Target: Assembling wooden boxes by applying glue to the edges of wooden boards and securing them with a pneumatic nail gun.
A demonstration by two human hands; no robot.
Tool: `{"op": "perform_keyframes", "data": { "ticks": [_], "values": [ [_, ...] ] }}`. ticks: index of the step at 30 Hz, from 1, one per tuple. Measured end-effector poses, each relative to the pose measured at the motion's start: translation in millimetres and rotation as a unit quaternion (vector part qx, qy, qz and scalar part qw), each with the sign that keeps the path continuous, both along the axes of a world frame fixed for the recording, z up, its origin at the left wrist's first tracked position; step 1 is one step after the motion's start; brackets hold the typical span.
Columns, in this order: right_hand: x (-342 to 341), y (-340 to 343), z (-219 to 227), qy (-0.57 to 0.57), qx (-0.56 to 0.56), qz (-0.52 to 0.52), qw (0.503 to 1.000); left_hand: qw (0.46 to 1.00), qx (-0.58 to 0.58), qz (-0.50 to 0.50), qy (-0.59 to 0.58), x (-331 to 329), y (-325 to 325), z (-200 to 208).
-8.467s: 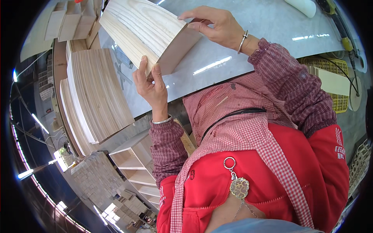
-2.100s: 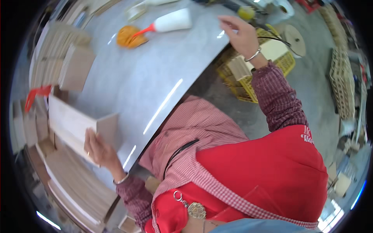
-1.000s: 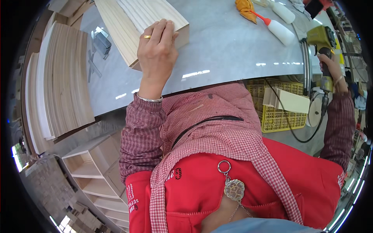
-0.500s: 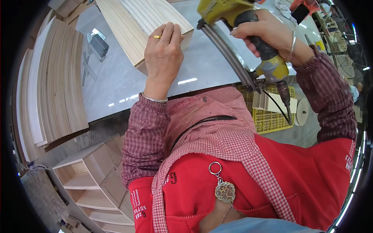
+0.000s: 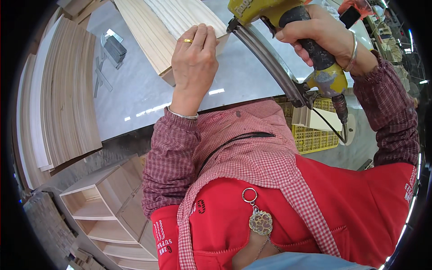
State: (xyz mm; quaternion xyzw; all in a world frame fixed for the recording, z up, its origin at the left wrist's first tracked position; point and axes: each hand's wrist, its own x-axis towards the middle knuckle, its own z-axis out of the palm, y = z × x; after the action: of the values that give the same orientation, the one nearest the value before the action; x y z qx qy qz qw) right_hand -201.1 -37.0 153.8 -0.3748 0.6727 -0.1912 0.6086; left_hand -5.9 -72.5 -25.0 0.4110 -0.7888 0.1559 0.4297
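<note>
My left hand (image 5: 195, 67) presses its fingers on the near end of a long pale wooden box (image 5: 146, 38) lying on the table. A gold ring is on one finger, and the thumb is hidden. My right hand (image 5: 320, 33) is wrapped round the black grip of a yellow nail gun (image 5: 327, 80). The gun's head reaches the picture's top edge, and its long metal magazine slants down toward me. Its nose appears close to the box's right corner; I cannot tell whether they touch. An air hose fitting (image 5: 340, 108) hangs from the handle's end.
Grey nail strips (image 5: 114, 49) lie on the pale tabletop (image 5: 130, 96) left of the box. Stacked wooden boards (image 5: 67, 90) stand at the far left. Below them is a wooden shelf unit (image 5: 101, 204). A yellow plastic crate (image 5: 315, 139) holding wood pieces sits beyond the table's front edge.
My right hand and the nail gun have shifted a little to the right. The left hand and the box's near end have also moved slightly right.
</note>
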Motion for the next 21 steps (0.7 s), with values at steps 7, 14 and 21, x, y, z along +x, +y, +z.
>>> {"op": "perform_keyframes", "data": {
  "ticks": [7, 14, 21],
  "values": [
    [8.5, -0.5, 0.0, 0.044, -0.005, -0.009, 0.999, 1.0, -0.003, 0.004, -0.005, -0.7, 0.0, -0.6],
    [9.5, -0.6, -1.4, 0.079, 0.003, -0.002, 0.997, 1.0, 0.001, -0.006, -0.002, 4.6, 4.1, 1.5],
    [9.4, 2.0, -5.5, 0.065, -0.017, -0.002, 0.998, 0.999, 0.008, 0.031, 0.011, 23.5, 13.7, -0.1]
  ]
}}
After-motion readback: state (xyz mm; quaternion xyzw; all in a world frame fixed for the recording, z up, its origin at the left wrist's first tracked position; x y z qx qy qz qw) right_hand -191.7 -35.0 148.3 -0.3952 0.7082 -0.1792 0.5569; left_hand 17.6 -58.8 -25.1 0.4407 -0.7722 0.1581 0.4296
